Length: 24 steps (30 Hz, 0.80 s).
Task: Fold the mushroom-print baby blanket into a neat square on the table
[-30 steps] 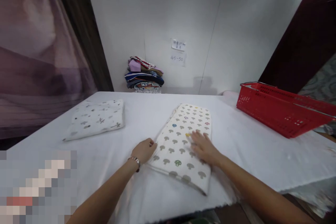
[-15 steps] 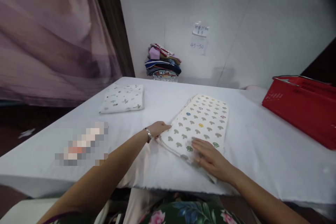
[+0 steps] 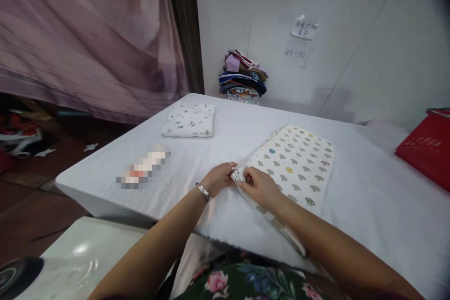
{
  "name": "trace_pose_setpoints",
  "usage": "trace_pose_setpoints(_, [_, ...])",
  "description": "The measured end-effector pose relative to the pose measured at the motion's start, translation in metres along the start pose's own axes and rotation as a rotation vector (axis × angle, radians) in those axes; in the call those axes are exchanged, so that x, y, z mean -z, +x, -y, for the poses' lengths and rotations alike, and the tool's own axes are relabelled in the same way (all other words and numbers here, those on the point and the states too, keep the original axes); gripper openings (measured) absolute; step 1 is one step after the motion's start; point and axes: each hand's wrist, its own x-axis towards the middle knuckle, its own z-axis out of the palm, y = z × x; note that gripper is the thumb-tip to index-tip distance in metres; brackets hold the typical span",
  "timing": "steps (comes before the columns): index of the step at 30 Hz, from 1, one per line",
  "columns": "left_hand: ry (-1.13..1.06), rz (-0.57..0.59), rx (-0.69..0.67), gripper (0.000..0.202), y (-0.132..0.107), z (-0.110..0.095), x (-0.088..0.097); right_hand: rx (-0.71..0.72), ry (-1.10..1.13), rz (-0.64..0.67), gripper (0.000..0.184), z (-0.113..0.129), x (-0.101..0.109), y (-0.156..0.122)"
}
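A folded cream cloth with a mushroom print (image 3: 298, 164) lies on the white table (image 3: 369, 215) in front of me. My left hand (image 3: 220, 178), with a bracelet at the wrist, pinches the cloth's near left corner. My right hand (image 3: 260, 186) meets it at that same corner, fingers closed on the layered edge. A second folded cloth, white with small star and tree prints (image 3: 189, 120), lies further off at the table's left side, untouched.
A stack of folded coloured clothes (image 3: 243, 78) stands against the back wall under two paper notes (image 3: 301, 37). A red plastic basket (image 3: 427, 143) sits at the table's right edge. A purple curtain (image 3: 87, 37) hangs left. A white surface (image 3: 80, 253) lies below left.
My right hand slid from flat on the mushroom cloth's middle to its near left corner and closed there beside my left hand. The view swung left, pushing the red basket to the frame's edge.
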Motion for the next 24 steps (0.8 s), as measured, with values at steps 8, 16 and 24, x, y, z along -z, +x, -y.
trace_pose_setpoints(8, [-0.21, 0.003, -0.141, 0.04, -0.018, 0.026, -0.014, 0.064, 0.239, -0.108, 0.018, -0.018, -0.006, -0.001])
trace_pose_setpoints(16, [-0.09, -0.095, -0.247, 0.036, -0.016, 0.034, -0.018, 0.095, 0.037, -0.087, 0.017, -0.007, 0.0, 0.001])
trace_pose_setpoints(24, [0.461, -0.216, -0.469, 0.032, -0.022, 0.033, -0.018, 0.082, -0.196, -0.017, 0.019, 0.005, -0.001, 0.002])
